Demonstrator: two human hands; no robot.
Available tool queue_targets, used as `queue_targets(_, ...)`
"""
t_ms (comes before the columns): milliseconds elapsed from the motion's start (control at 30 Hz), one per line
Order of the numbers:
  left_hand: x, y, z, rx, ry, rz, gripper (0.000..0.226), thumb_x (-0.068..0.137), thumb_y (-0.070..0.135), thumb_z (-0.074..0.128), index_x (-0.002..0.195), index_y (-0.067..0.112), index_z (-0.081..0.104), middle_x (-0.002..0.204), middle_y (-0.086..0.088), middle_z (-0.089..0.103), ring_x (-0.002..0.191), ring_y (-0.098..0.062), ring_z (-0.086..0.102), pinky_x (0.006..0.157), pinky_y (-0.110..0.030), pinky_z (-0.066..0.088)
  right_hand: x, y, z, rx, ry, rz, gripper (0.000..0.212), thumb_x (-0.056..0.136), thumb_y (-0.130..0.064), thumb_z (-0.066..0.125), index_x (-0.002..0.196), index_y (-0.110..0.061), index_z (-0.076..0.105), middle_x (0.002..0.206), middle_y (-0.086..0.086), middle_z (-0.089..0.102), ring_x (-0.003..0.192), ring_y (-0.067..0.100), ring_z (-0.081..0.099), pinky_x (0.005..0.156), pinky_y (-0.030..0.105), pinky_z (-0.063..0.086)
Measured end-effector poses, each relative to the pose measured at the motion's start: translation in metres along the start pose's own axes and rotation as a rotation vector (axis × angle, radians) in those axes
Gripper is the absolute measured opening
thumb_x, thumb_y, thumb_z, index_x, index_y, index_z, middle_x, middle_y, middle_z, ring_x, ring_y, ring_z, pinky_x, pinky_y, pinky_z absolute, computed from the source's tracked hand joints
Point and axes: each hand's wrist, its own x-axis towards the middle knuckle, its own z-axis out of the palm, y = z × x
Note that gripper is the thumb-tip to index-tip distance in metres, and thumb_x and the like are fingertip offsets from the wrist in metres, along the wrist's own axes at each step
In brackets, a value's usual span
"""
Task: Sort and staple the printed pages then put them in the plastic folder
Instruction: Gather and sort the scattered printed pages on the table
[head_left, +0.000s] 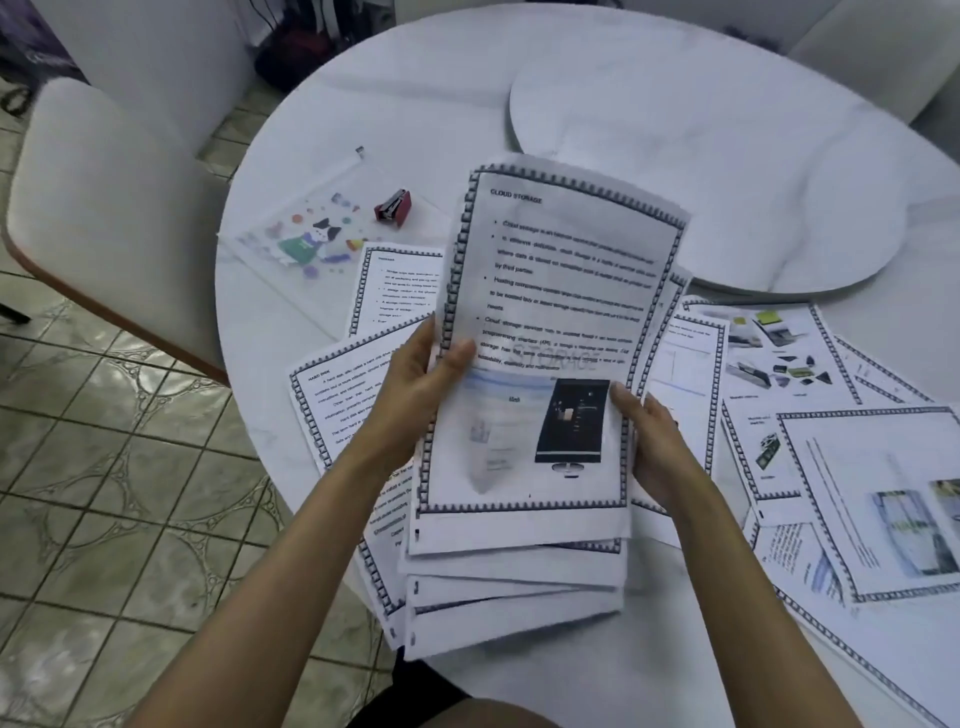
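Head view. Best to tap the fanned stack of pages (530, 441) flush between both palms before reaching for the stapler (393, 207), up and left of the left fingers by the plastic folder (306, 234). Held above the table (623, 130): left hand (415, 384) pinching the stack's left edge, thumb on top; right hand (649, 436) pinching the right edge, fingers probably curled underneath, hidden. More loose pages (883, 493) right of the right fingers.

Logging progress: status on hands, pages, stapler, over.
Left hand and right hand grip the page stack, Cloud Storage sheet on top. Loose pages scattered on the table. Red stapler lies on the plastic folder.
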Motion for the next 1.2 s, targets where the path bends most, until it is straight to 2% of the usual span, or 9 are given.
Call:
queue_targets(67,0.000,0.005,-0.001,0.005,0.022,0.016,0.020,0.092,0.015,0.050,0.105,0.028,0.058,0.094,0.015,0.071,0.088,-0.007,0.068,0.070,-0.023,0.056,-0.003,-0.005,0.001,-0.012,-0.019,-0.064,0.094,0.037,-0.064,0.083,0.113,-0.013,0.062,0.100,0.005,0.073,0.093,0.021,0.070,0.070,0.030,0.058)
queue_targets(333,-0.017,-0.022,-0.028,0.133,0.199,-0.077,0.017,0.095,0.014,0.047,0.107,0.021,0.056,0.090,0.002,0.068,0.080,-0.014,0.063,0.072,-0.028,0.052,-0.007,-0.013,-0.020,-0.171,0.095,-0.261,0.069,0.047,-0.070,0.074,0.099,-0.025,0.067,0.092,-0.006,0.075,0.089,0.016,0.071,0.074,0.028,0.058)
queue_targets(467,-0.051,-0.050,-0.041,0.463,0.452,-0.073,0.017,0.091,0.012,0.054,0.105,0.020,0.059,0.101,0.001,0.064,0.092,-0.015,0.058,0.074,-0.018,0.046,-0.007,-0.015,-0.036,-0.206,0.149,-0.297,0.061,0.055,-0.068,0.071,0.098,-0.026,0.065,0.085,-0.013,0.074,0.081,0.005,0.070,0.064,0.016,0.056)
queue_targets(567,-0.077,-0.070,-0.050,0.787,0.547,-0.083,0.021,0.088,0.010,0.058,0.109,0.013,0.061,0.105,-0.009,0.055,0.101,-0.025,0.052,0.082,-0.027,0.040,-0.002,-0.014,-0.049,-0.234,0.199,-0.279,0.029,0.087,-0.034,0.061,0.111,-0.018,0.061,0.095,-0.007,0.069,0.080,0.000,0.067,0.065,0.013,0.055)
queue_targets(633,-0.089,-0.079,-0.054,0.939,0.548,-0.131,0.023,0.087,0.014,0.061,0.110,0.012,0.062,0.107,-0.012,0.052,0.107,-0.032,0.046,0.090,-0.037,0.037,0.000,-0.014,-0.056,-0.246,0.204,-0.278,0.038,0.087,-0.033,0.060,0.120,-0.014,0.058,0.099,-0.005,0.066,0.076,-0.005,0.066,0.066,0.011,0.054)
queue_targets(733,-0.104,-0.086,-0.049,1.054,0.551,-0.269,0.034,0.085,0.023,0.064,0.117,0.014,0.056,0.121,-0.012,0.044,0.118,-0.030,0.032,0.098,-0.040,0.030,-0.002,-0.017,-0.059,-0.290,0.217,-0.296,0.089,0.049,-0.076,0.068,0.119,-0.022,0.058,0.095,-0.017,0.068,0.081,-0.006,0.065,0.071,0.013,0.055)
queue_targets(800,-0.110,-0.090,-0.044,1.059,0.593,-0.302,0.042,0.082,0.026,0.067,0.120,0.014,0.053,0.128,-0.014,0.038,0.122,-0.031,0.028,0.101,-0.045,0.029,-0.002,-0.020,-0.062,-0.287,0.217,-0.294,0.107,0.034,-0.084,0.067,0.120,-0.022,0.057,0.086,-0.023,0.069,0.082,-0.008,0.065,0.073,0.012,0.054)
queue_targets(1000,-0.120,-0.089,-0.053,0.846,0.727,-0.375,0.065,0.079,0.021,0.071,0.133,0.005,0.039,0.133,-0.022,0.034,0.125,-0.036,0.029,0.102,-0.043,0.029,-0.006,-0.026,-0.065,-0.252,0.174,-0.306,0.110,0.035,-0.082,0.069,0.122,-0.015,0.057,0.083,-0.028,0.069,0.081,-0.007,0.066,0.068,0.011,0.054)
queue_targets(1200,-0.123,-0.084,-0.069,0.500,0.746,-0.518,0.061,0.088,0.021,0.061,0.139,0.007,0.031,0.123,-0.021,0.056,0.110,-0.034,0.055,0.079,-0.033,0.040,-0.010,-0.029,-0.066,-0.219,0.126,-0.300,0.106,0.035,-0.079,0.072,0.119,-0.016,0.058,0.085,-0.025,0.071,0.082,-0.003,0.068,0.069,0.014,0.055)
